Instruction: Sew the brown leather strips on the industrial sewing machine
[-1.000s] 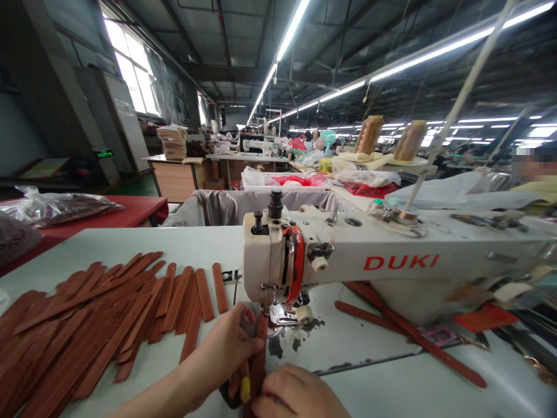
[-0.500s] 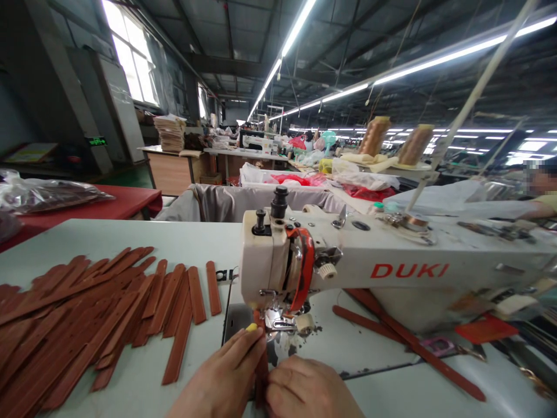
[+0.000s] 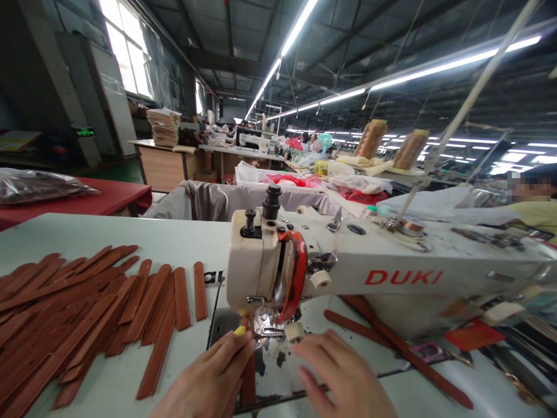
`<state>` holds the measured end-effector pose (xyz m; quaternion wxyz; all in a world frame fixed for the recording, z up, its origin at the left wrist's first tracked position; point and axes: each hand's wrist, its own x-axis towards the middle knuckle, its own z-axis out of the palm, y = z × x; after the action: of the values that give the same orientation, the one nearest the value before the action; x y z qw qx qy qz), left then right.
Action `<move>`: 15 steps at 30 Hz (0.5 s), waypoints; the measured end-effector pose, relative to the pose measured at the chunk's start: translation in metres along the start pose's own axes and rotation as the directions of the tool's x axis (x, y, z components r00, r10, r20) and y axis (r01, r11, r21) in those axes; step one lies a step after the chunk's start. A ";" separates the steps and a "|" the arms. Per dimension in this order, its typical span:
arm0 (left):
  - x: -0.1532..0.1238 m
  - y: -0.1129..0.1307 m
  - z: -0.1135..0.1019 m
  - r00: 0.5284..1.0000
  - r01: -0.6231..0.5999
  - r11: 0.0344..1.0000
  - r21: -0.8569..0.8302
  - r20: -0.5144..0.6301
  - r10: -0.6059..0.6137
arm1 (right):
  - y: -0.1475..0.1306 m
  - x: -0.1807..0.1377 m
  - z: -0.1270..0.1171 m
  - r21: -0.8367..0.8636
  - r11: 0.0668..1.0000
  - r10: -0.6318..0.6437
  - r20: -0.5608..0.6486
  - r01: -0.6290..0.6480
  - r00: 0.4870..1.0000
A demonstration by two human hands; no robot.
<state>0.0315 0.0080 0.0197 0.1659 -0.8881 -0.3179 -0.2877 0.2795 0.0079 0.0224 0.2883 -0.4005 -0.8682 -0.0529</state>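
Note:
A white DUKI sewing machine (image 3: 391,273) stands on the pale table (image 3: 108,232). A brown leather strip (image 3: 249,380) runs from the bottom edge up to the presser foot (image 3: 266,332). My left hand (image 3: 209,377) is closed on this strip just in front of the foot, with something small and yellow (image 3: 239,331) at a fingertip. My right hand (image 3: 346,377) lies to the right of the foot on the machine bed, fingers spread and slightly blurred, holding nothing.
A spread of several brown leather strips (image 3: 78,313) covers the table to the left. Longer strips (image 3: 391,342) lie under the machine arm. Two thread cones (image 3: 369,138) stand behind. A red table (image 3: 108,197) with a plastic bag is far left. A person (image 3: 537,206) sits at right.
My right hand has let go of the strip and moved right, its fingers opening. My left hand stays on the strip at the presser foot. The view has shifted slightly.

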 end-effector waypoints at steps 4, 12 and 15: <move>-0.001 0.000 -0.001 0.999 0.022 1.000 0.000 -0.029 -0.022 | 0.059 -0.018 -0.025 -0.298 0.911 0.341 0.158 -0.284 0.927; -0.014 -0.002 0.023 0.991 0.021 0.997 -0.080 -0.132 -0.032 | 0.088 -0.006 -0.010 -0.397 0.899 0.327 0.319 -0.188 0.890; -0.018 -0.001 0.027 0.993 0.039 0.995 -0.094 -0.109 -0.049 | 0.083 -0.004 -0.009 -0.439 0.880 0.316 0.261 -0.179 0.912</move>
<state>0.0309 0.0129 -0.0118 0.1361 -0.8701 -0.3141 -0.3546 0.3456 0.0585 0.0162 0.0565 -0.5636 -0.8142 -0.1274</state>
